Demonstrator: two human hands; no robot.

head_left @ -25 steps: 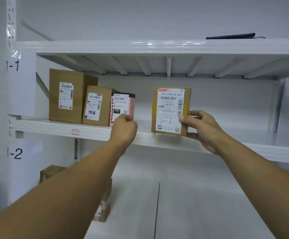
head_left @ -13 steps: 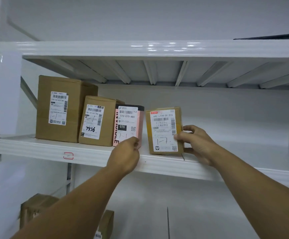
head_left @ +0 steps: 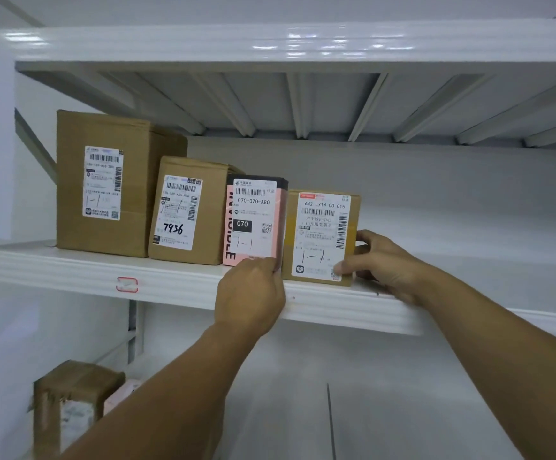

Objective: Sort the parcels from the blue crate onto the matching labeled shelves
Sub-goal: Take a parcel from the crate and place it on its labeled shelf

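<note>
Here's the small brown parcel (head_left: 323,237), the one labelled 642 L714-00 015, standing upright on the shelf (head_left: 70,270) with its long axis running 12 to 6 and its label facing out. The right hand (head_left: 389,263) grips it from the 3 o'clock side: the thumb lies across the label's lower corner, and the fingers (head_left: 367,235) curl round the parcel's right face. So from those fingers the parcel sits at 9 o'clock, already in contact, and this is clearly the nearer hand. At 9 o'clock of the parcel, the pink parcel (head_left: 253,220) stands just beside it, perhaps touching, though the seam is too tight to call. The left hand (head_left: 250,293) has its fingers curled at the pink parcel's lower right corner, looking like a pinch that steadies it. From that hand the brown parcel lies at about 1 o'clock. Further toward 9 o'clock along the row come the 7936 parcel (head_left: 187,210) and the large brown parcel (head_left: 104,184). Each of the two right-hand labels carries a handwritten mark that looks like 1-1, though the shelf's own tag is out of view. My read is that placement is nearly done. What's left is a short push toward 9 o'clock to close the row, then letting go.
</note>
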